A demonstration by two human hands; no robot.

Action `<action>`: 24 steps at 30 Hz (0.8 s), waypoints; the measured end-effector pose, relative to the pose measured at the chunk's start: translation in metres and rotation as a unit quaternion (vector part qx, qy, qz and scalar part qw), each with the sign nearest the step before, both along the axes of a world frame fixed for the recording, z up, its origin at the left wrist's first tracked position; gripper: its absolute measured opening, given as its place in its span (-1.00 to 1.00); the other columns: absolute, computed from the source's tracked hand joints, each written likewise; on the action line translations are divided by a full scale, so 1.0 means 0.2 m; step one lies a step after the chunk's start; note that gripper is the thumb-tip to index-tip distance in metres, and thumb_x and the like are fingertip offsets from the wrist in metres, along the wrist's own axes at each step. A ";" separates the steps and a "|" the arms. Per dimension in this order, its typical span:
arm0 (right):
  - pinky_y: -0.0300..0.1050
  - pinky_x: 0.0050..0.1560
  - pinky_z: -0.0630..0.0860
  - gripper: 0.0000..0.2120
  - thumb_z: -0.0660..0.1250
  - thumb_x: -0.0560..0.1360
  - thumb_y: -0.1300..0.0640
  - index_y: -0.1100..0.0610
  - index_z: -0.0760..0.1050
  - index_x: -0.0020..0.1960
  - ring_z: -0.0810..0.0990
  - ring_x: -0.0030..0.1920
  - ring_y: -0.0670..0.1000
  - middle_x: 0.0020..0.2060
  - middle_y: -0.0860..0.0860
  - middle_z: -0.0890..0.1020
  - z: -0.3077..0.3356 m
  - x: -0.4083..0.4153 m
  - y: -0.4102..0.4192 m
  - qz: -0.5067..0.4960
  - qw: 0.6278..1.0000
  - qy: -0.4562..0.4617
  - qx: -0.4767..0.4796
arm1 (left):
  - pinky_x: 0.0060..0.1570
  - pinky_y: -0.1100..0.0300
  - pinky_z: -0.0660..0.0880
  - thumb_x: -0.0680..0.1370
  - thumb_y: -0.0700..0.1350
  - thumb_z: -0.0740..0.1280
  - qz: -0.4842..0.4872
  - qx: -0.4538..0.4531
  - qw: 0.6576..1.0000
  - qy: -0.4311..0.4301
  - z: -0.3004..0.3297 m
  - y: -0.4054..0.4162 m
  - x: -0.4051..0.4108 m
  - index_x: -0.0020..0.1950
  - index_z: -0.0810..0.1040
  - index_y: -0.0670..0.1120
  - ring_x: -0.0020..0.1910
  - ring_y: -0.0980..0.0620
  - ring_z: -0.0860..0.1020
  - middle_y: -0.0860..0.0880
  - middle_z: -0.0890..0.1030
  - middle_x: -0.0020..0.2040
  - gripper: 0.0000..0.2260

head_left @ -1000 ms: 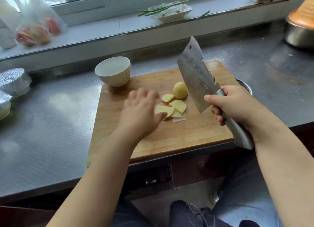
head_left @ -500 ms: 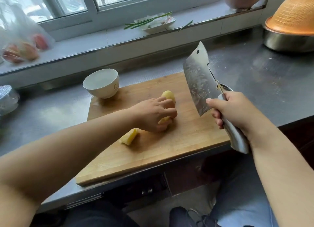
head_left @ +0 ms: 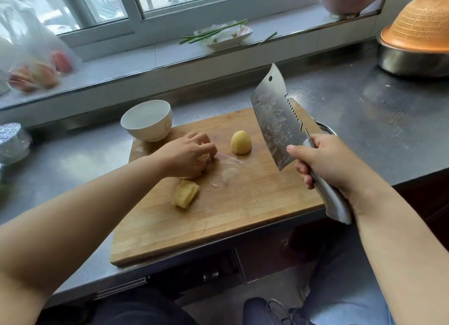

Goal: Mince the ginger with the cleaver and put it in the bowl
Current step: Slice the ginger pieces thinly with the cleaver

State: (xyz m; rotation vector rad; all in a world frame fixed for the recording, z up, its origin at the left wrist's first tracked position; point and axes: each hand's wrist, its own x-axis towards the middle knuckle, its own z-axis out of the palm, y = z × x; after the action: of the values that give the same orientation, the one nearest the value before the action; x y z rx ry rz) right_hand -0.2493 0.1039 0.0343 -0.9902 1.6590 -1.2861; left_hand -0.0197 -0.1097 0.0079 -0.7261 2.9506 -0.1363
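The task stood at an early stage, by the look of the board. The ginger had been cut into slices only; none of it was minced, and the white bowl [head_left: 147, 120] at the far left corner of the cutting board [head_left: 243, 217] looked empty.

The ginger lay in several lots on the board. An uncut rounded ginger end [head_left: 241, 142] sat alone near the far middle. A stack of ginger slices [head_left: 185, 194] lay nearer the front edge, pale yellow with smooth cut faces. More pieces were under the left hand [head_left: 188, 155], whose curled fingers gripped them; only a yellow edge showed. A thin, pale scrap [head_left: 229, 174] and wet smears marked the board between the lots.

The right hand [head_left: 323, 160] was clamped on the steel handle of the cleaver [head_left: 277, 120], blade raised clear of the board, to the right of the ginger.

Remaining, by this judgement: gather, mince, transfer to the bowl.
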 end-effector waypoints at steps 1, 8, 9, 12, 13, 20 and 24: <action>-0.21 -0.55 0.37 -0.84 0.29 0.59 0.18 0.14 0.41 -0.16 0.39 -0.60 -0.04 -0.56 -0.03 0.44 0.00 0.00 0.00 0.000 1.000 -0.001 0.000 | 0.22 0.06 0.40 0.59 0.03 0.16 0.019 0.000 1.000 0.001 0.00 -0.02 0.03 0.23 0.41 0.13 0.28 -0.03 0.33 0.01 0.37 0.29 -0.78; -0.19 -0.55 0.37 -0.83 0.30 0.59 0.18 0.14 0.41 -0.17 0.39 -0.59 -0.04 -0.54 0.00 0.44 0.00 0.02 -0.01 0.003 1.000 0.001 0.007 | 0.22 0.06 0.34 0.56 0.07 0.24 0.137 -0.003 0.991 -0.001 0.04 -0.09 0.16 0.16 0.43 0.12 0.27 -0.03 0.30 0.01 0.39 0.25 -0.81; -0.19 -0.56 0.37 -0.82 0.30 0.59 0.18 0.13 0.41 -0.18 0.39 -0.59 -0.04 -0.54 0.00 0.44 0.00 0.02 -0.01 0.003 1.000 0.003 0.010 | 0.25 0.03 0.33 0.55 0.14 0.26 0.130 0.007 0.991 0.021 0.05 -0.05 0.12 0.16 0.44 0.12 0.28 -0.02 0.29 0.02 0.39 0.26 -0.77; -0.19 -0.57 0.37 -0.78 0.30 0.59 0.19 0.12 0.38 -0.22 0.39 -0.59 -0.04 -0.55 -0.01 0.44 -0.01 0.04 -0.02 0.004 1.000 0.005 0.010 | 0.27 0.07 0.32 0.48 0.31 0.27 0.106 0.087 0.989 0.059 0.08 0.12 -0.05 0.18 0.45 0.09 0.26 0.04 0.32 0.08 0.43 0.20 -0.60; -0.18 -0.57 0.37 -0.78 0.30 0.59 0.19 0.12 0.38 -0.22 0.39 -0.59 -0.04 -0.55 -0.01 0.44 -0.01 0.05 -0.02 0.006 1.000 0.006 0.008 | 0.22 0.10 0.34 0.46 0.33 0.27 0.101 0.101 0.989 0.039 0.07 0.18 -0.11 0.16 0.45 0.08 0.21 0.06 0.35 0.11 0.45 0.15 -0.57; -0.17 -0.54 0.38 -0.79 0.29 0.59 0.18 0.12 0.39 -0.22 0.40 -0.58 -0.04 -0.55 -0.01 0.44 0.01 0.07 -0.01 0.018 1.000 0.018 0.006 | -0.10 0.20 0.41 0.51 0.13 0.37 0.153 0.167 0.974 -0.015 0.06 0.30 -0.23 0.14 0.47 0.00 -0.06 0.07 0.46 0.07 0.50 -0.01 -0.69; -0.17 -0.54 0.39 -0.80 0.29 0.60 0.18 0.12 0.41 -0.20 0.41 -0.58 -0.04 -0.56 -0.02 0.45 0.01 0.09 -0.02 0.022 0.999 0.024 0.015 | -0.02 0.16 0.49 0.51 0.05 0.40 0.175 0.195 0.965 0.011 0.08 0.35 -0.22 0.12 0.46 0.00 -0.03 0.06 0.49 0.06 0.53 0.02 -0.74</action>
State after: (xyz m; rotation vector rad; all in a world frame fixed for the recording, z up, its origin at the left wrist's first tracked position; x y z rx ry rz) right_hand -0.2314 0.1009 0.0361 -1.0426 1.6784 -1.2136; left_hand -0.0630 -0.0404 0.0236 -1.1605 2.6809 0.4662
